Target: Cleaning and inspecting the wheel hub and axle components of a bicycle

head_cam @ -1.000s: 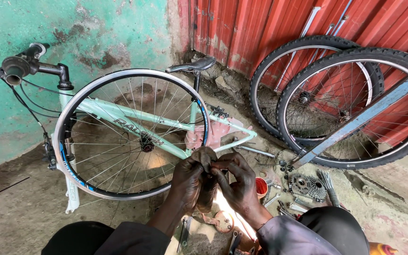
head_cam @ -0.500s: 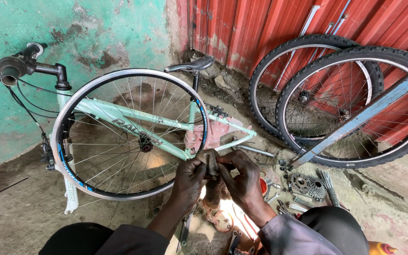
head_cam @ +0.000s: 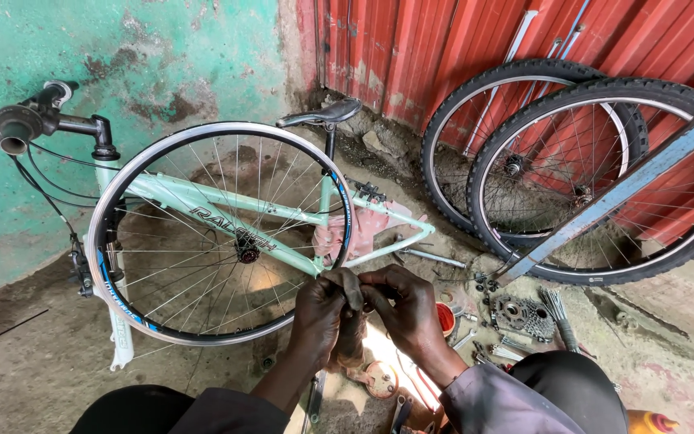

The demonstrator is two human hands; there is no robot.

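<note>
My left hand (head_cam: pixel 319 317) and my right hand (head_cam: pixel 407 309) are pressed together low in the middle of the view, both gripping a small dark greasy part (head_cam: pixel 353 288) between their fingertips. Its exact shape is hidden by my fingers. Just beyond my hands stands a bare silver wheel rim with spokes (head_cam: pixel 218 233), leaning in front of a mint-green bicycle frame (head_cam: pixel 283 210) with a black saddle (head_cam: pixel 320 115) and handlebar (head_cam: pixel 18 126).
Two tyred wheels (head_cam: pixel 596 177) lean on a red corrugated wall at right, crossed by a blue metal bar (head_cam: pixel 628 189). A sprocket cluster (head_cam: pixel 524 315), loose spokes, a small red tub (head_cam: pixel 445 317) and tools lie on the dirt floor by my knees.
My hands have stayed joined on the small part, with the fingers shifting slightly around it. The view has drifted a little; the bicycle and wheels have not moved.
</note>
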